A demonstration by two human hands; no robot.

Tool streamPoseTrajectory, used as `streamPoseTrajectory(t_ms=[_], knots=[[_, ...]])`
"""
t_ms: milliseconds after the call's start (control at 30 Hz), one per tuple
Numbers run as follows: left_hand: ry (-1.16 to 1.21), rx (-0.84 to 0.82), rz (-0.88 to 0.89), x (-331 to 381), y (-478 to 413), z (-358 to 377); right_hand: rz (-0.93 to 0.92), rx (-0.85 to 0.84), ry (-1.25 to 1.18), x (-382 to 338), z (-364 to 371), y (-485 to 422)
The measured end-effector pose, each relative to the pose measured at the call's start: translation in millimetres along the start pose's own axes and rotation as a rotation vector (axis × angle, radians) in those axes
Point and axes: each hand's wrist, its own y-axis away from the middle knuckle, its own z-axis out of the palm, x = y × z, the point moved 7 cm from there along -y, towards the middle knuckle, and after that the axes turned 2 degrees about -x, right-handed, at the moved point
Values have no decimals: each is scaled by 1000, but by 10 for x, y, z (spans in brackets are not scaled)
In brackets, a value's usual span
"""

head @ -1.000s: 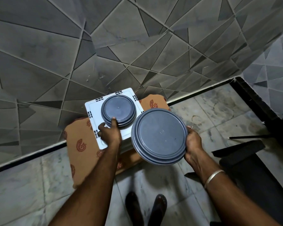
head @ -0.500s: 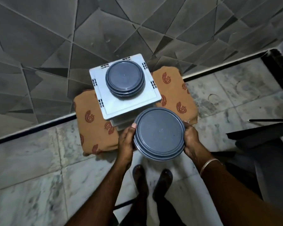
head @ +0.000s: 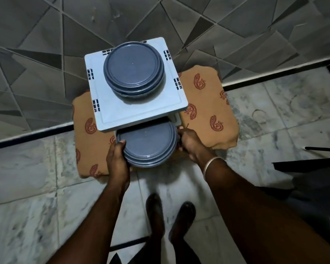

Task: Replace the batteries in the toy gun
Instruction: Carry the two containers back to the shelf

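I hold a large round grey-blue lidded container [head: 148, 143] between both hands, low, with its far edge tucked under the top shelf of a white plastic rack [head: 111, 113]. My left hand [head: 116, 159] grips its left rim, thumb on the lid. My right hand [head: 189, 143] grips its right rim. A smaller round grey-blue container [head: 133, 70] stands on the rack's top shelf. No toy gun or batteries are in view.
The rack stands on an orange cloth with red paisley prints [head: 204, 103], against a grey geometric-tiled wall [head: 46, 44]. The floor is marble tile [head: 23, 197]. My feet [head: 170, 214] are just below the rack. A dark object [head: 312, 168] sits at right.
My left hand left the small container on top and took the big container's left rim. Both hands lowered the big container and moved it in under the rack's top shelf.
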Motion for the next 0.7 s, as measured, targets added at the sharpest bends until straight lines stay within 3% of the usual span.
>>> streamPoseTrajectory(t_ms=[333,500,700], knots=[[64,170,104,106,-448,205,-159,24,405,-332,323,-646],[83,220,138,96,-531,189,-164,-22,340,-227,326,-763],[-49,229,69,97,-490,332,-458,96,706,-465,401,-770]])
